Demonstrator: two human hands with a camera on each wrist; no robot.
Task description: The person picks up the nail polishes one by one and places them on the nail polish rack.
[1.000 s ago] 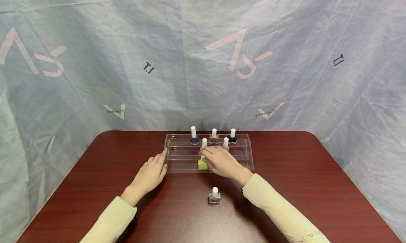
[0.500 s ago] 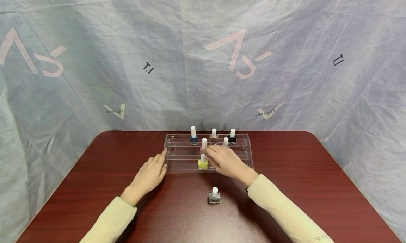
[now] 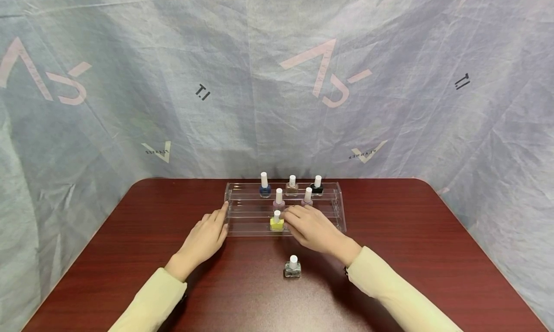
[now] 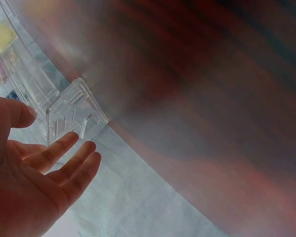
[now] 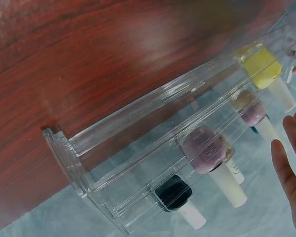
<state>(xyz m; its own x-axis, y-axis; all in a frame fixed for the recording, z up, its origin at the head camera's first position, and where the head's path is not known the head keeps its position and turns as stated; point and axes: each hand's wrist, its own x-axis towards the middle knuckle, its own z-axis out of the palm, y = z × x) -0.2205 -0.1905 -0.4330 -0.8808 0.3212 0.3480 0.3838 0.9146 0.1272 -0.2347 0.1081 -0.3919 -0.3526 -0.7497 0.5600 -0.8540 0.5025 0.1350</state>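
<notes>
A clear stepped acrylic rack holds several nail polish bottles with white caps. My left hand lies against its left end, fingers extended along the end panel. My right hand hovers in front of the rack's right half, fingers loosely bent and holding nothing. Just left of those fingertips, a yellow nail polish stands upright on the front tier. Two mauve bottles occupy the middle tier, the left mauve nail polish and the right mauve nail polish, the latter partly covered by my hand in the head view.
On the back tier stand a blue bottle, a gold glitter bottle and a black bottle. A silvery-grey nail polish stands on the dark red table before the rack. A grey cloth hangs behind.
My right hand has let go of the yellow nail polish and drawn back to the right and toward me, uncovering the mauve bottles. The left hand stays in place.
</notes>
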